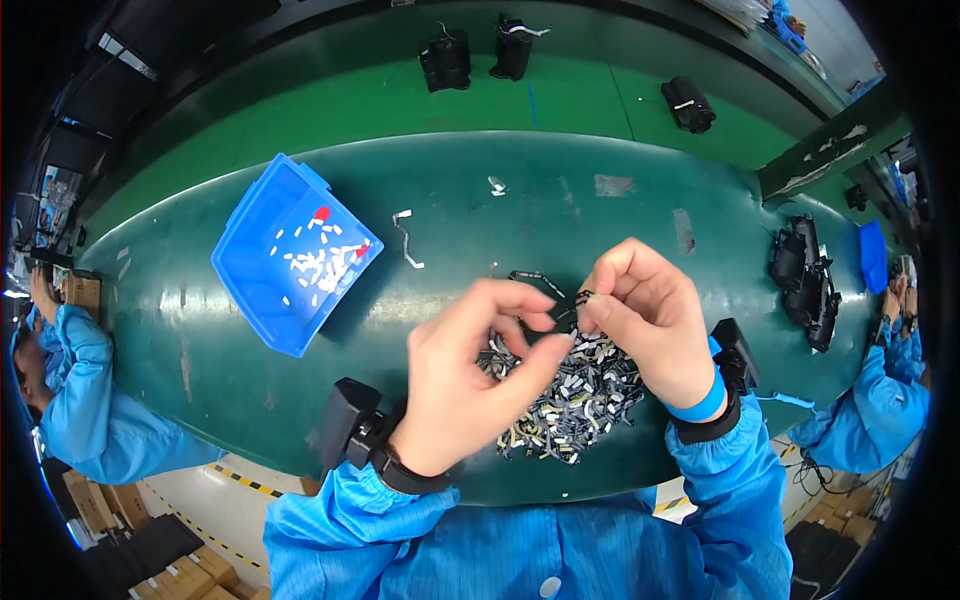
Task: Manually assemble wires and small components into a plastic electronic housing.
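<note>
My right hand [650, 325] pinches a short dark cable [584, 297] between thumb and forefinger, its thin end pointing toward my left hand. Close by on the left, my left hand [480, 365] is curved with thumb and forefinger apart, and nothing shows between them. Under both hands spreads a pile of small cable pieces [570, 410], black, grey, white and yellowish; the hands hide its far part. Just beyond the pile lies a dark strip-like cable [538, 280]. Farther left rests a bent black-and-white cable [404, 238].
On the green table [450, 170], a blue bin [262, 225] at the left holds small white pieces and red bits. Black moulded parts [805, 280] lie at the right, near a post [840, 150]. More black parts [444, 62] sit on the green surface beyond. Other people work at both sides.
</note>
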A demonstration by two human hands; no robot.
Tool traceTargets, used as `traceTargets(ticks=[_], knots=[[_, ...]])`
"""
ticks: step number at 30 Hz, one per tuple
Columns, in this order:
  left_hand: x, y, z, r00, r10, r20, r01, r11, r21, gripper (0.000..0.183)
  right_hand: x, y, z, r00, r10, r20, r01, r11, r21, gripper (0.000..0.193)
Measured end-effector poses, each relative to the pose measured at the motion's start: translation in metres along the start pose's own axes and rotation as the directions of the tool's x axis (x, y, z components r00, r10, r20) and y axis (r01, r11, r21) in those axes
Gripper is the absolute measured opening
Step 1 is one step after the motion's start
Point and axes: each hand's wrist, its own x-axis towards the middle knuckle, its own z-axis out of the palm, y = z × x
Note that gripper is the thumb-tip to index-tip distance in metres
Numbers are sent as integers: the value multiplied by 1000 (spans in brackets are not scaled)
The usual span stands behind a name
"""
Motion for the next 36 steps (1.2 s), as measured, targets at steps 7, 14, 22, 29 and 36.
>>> traceTargets(ticks=[7, 14, 22, 29, 36], knots=[[-4, -9, 7, 989, -145, -31, 137, 973, -185, 13, -7, 7, 5, 996, 33, 79, -43, 990, 131, 7], [-3, -4, 8, 994, -107, -6, 103, 973, -206, 17, -10, 11, 5, 997, -17, 71, 9, 993, 116, 8], [-4, -7, 3, 987, -161, 3, 153, 931, -330, 12, -9, 9, 5, 992, 32, 125, -31, 999, -8, 7], [-2, -6, -3, 979, -206, 5, 194, 914, -356, 11, -4, 11, 3, 978, -142, 153, 184, 933, -310, 7], [2, -2, -9, 963, -242, 116, 262, 941, -214, 10, -2, 7, 1, 964, -223, 147, 266, 858, -440, 7]])
